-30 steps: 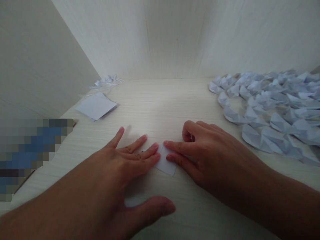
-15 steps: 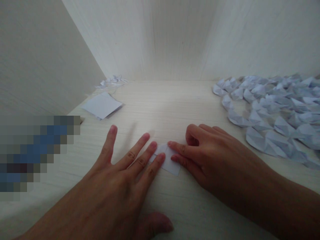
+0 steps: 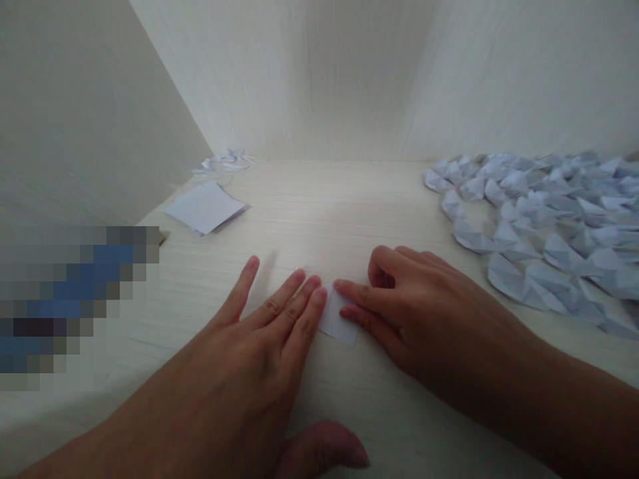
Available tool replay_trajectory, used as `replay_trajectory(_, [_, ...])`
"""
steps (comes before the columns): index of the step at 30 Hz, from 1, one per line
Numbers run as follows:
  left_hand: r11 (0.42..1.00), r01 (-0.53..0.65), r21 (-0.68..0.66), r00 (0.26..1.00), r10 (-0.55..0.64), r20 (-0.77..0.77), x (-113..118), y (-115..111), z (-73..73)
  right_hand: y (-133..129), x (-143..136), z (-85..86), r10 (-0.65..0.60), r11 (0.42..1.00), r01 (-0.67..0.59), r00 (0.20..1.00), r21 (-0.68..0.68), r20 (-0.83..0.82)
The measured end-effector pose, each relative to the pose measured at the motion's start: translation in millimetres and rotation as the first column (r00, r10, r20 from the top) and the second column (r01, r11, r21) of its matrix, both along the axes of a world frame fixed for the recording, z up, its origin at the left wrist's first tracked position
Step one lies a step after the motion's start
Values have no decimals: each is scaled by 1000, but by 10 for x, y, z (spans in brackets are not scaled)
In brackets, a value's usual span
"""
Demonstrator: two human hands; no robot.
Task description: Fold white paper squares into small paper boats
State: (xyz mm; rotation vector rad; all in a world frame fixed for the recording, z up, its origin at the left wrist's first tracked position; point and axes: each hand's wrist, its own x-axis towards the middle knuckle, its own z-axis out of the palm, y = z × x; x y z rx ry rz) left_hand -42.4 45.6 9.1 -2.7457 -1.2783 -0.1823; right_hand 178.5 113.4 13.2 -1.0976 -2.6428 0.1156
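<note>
The left hand (image 3: 259, 352) lies palm down at the near left, spread wide: thumb out toward the near edge of the view, little finger angled to the far left, three middle fingertips on the left part of the small paper (image 3: 340, 326). The small paper lies on the table (image 3: 329, 213) between the hands. The right hand (image 3: 424, 299), from the right, presses its index finger and thumb on the paper's right part, the two tips narrowly apart; its other fingers are curled. Beyond the hands, bare tabletop extends to the far wall (image 3: 359, 80). The paper stack (image 3: 206, 207) sits far left, its sheet edges misaligned. Paper scraps (image 3: 227, 159) lie beyond it, near the wall. Folded paper pieces (image 3: 524, 219) cover the far right.
</note>
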Motion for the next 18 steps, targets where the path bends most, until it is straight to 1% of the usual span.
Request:
replay_trajectory(6, [999,-24,31,1000,25,-14,-44,28,22,2,-5,6,-12,1000,12,1000,0,-21])
replay_trajectory(9, [1000,-16,24,1000,17,-19,-55,37,19,-15,-13,-4,2,1000,-2,1000,13,-14])
replay_trajectory(13, [1000,-9,8,1000,9,-12,-32,44,7,-44,-18,-45,20,999,-18,999,38,-50])
replay_trajectory(15, [1000,-19,12,1000,19,-4,-9,55,20,-44,-15,-67,26,1000,-25,996,12,-87])
replay_trajectory(18, [999,-25,34,1000,24,8,16,78,60,-19,-5,-87,-1,997,-13,982,-73,-187])
